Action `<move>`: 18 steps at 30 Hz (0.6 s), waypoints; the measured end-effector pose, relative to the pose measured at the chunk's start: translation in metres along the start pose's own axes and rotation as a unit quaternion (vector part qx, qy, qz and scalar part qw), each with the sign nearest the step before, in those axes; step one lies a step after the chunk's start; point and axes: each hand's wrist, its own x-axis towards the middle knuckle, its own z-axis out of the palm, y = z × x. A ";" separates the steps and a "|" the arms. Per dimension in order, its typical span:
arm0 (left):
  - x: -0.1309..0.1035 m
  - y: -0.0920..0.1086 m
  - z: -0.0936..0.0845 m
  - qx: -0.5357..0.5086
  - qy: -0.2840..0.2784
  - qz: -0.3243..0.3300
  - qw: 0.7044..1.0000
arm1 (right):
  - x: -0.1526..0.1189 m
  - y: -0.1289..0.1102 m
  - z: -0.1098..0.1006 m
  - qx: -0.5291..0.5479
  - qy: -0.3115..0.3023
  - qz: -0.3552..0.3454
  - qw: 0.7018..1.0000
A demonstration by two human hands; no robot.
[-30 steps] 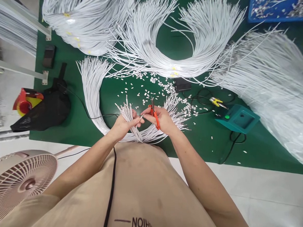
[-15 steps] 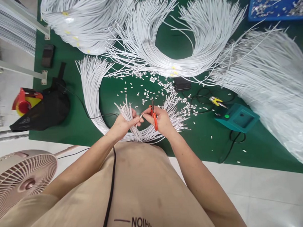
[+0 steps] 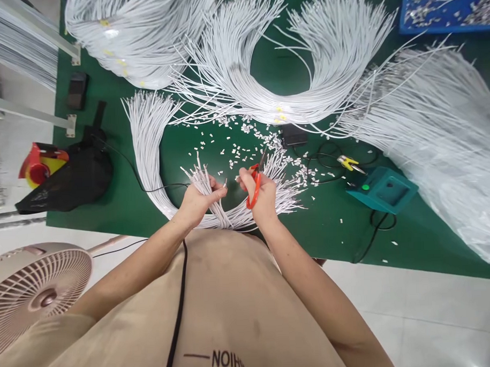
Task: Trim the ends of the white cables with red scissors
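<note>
My left hand (image 3: 198, 202) is closed around a clump of white wires (image 3: 202, 178), whose tips stick up past the fingers. One wire end stands out by the left thumb. A short way to the right, my right hand (image 3: 264, 196) holds red-handled scissors (image 3: 254, 189), their dark blades pointing up and away. The right thumb and index finger are pinched; a tiny pale bit seems to be at their tips. Beneath both hands curves a long bundle of white wires (image 3: 145, 149), its right-hand ends (image 3: 283, 185) fanned out on the green table.
Small white clippings (image 3: 247, 131) litter the table (image 3: 327, 223). Larger wire bundles (image 3: 280, 107) lie behind, with a plastic-wrapped one (image 3: 448, 133) at right. A teal device (image 3: 384, 189), yellow-handled cutters (image 3: 347, 163), blue tray (image 3: 420, 30), black bag (image 3: 84, 170) and fan (image 3: 44, 297) surround the work.
My right hand has moved away from the left, opening a gap between them. The scissors have turned, blades now tilting right. My left hand keeps its grip on the wires.
</note>
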 end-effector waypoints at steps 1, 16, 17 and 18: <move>0.000 0.000 0.000 -0.003 -0.003 -0.002 1.000 | 0.003 0.000 0.001 0.014 -0.007 0.016 1.000; -0.001 0.007 -0.008 -0.098 -0.033 -0.068 0.992 | 0.008 -0.010 -0.002 -0.110 0.134 -0.123 0.977; -0.001 0.006 -0.008 -0.092 -0.034 -0.066 0.993 | 0.009 -0.012 0.001 -0.113 0.098 -0.134 0.980; -0.001 0.005 -0.008 -0.083 -0.037 -0.061 0.994 | 0.010 -0.015 0.004 -0.114 0.062 -0.143 0.981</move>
